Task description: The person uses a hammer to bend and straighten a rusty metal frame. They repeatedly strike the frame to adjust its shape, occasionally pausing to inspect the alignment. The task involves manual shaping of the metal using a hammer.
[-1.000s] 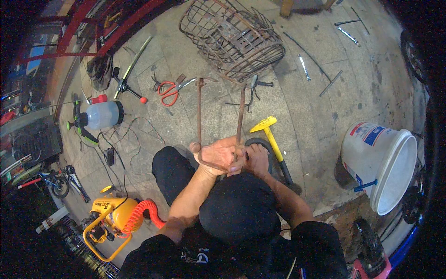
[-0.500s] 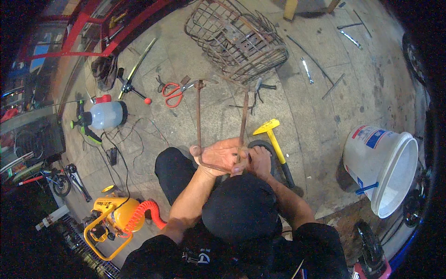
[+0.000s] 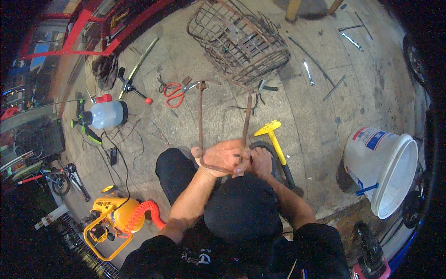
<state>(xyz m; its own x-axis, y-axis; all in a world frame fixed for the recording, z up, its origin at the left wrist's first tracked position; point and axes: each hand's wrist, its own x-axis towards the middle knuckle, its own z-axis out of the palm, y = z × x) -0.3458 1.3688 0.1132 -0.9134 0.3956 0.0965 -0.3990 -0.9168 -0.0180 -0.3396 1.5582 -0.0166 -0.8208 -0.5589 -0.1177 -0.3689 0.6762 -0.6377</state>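
Note:
A rusty U-shaped metal bracket (image 3: 200,116) stands out in front of me, its two rod-like arms pointing away toward the wire basket. My left hand (image 3: 222,156) is closed around its near end, palm partly turned up, with the thumb by the left rod. Close against it on the right, my right hand (image 3: 261,162) has its fingers curled at the base of the right rod. Exactly what the right fingertips pinch is hidden. Just right of that hand lies a yellow-headed hammer (image 3: 274,139) with a black grip, beside a dark curved object.
A rusty wire basket (image 3: 239,42) lies ahead. Red-handled scissors (image 3: 174,94), a spray bottle (image 3: 107,115) and a yellow air compressor (image 3: 116,216) are on the left. A white bucket (image 3: 371,158) stands right; wrenches and a long T-shaped bar (image 3: 316,65) lie far right.
The whole view has shifted very slightly. Both hands stay on the bracket, with only a small movement of the right fingers.

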